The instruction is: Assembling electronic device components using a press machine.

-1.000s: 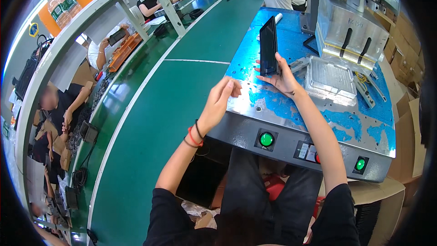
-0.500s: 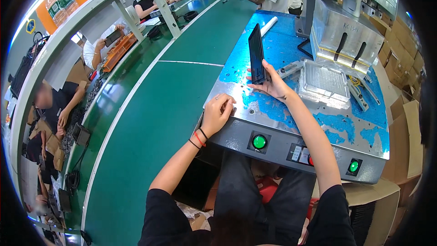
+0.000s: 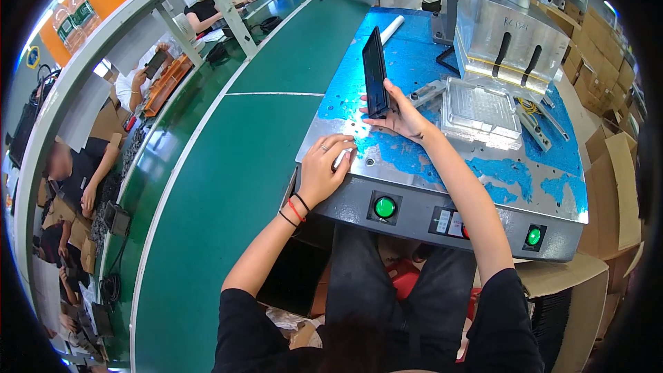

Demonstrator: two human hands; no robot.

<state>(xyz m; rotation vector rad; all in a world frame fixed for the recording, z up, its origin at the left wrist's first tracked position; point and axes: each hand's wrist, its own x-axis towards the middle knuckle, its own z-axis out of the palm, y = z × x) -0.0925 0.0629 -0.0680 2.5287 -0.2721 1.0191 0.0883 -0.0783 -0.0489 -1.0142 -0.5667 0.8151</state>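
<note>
**Black flat panel held upright on the blue-topped machine**

Black and slim, the flat panel [image 3: 375, 72] stands on its lower edge on the machine table [image 3: 483, 166], whose metal top shows patches of worn blue film. The person's right hand [image 3: 400, 116] grips the panel near its bottom, fingers closed around the lower end, at about one o'clock from the left hand. The left hand [image 3: 328, 166] rests at the table's near left corner, fingers curled down over a small white piece [image 3: 340, 159]; whether they pinch it or only cover it cannot be told. At three o'clock from the panel lies a clear plastic tray [image 3: 480, 107], just beside metal guide bars. Beyond it, at twelve o'clock, stands a silver press head [image 3: 507, 34] with two dark handles. On the front face sit two green buttons [image 3: 385, 207], one left, one right. A green conveyor belt [image 3: 228, 166] runs along at nine o'clock, with other people seated past it.
</note>
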